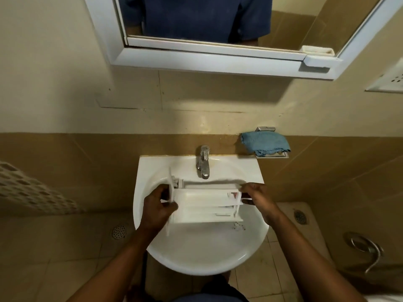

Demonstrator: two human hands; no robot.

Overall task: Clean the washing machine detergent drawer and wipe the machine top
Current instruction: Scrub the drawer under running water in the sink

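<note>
The white plastic detergent drawer (pixel 205 203) is held lengthwise over the white basin (pixel 196 251), just below the tap. My left hand (pixel 159 209) grips its front panel end on the left. At the other end, my right hand (pixel 257 197) pinches the drawer's rear edge. Several compartments of the drawer face up, with a small red mark near the right end. A blue cloth (pixel 265 143) lies on a metal soap dish on the wall, right of the tap.
A chrome tap (pixel 204 163) stands at the back of the basin; no water runs. A white-framed mirror (pixel 216 40) hangs above. A white perforated basket (pixel 32 190) is at the left. Floor drains and a metal hose holder (pixel 366 247) lie below.
</note>
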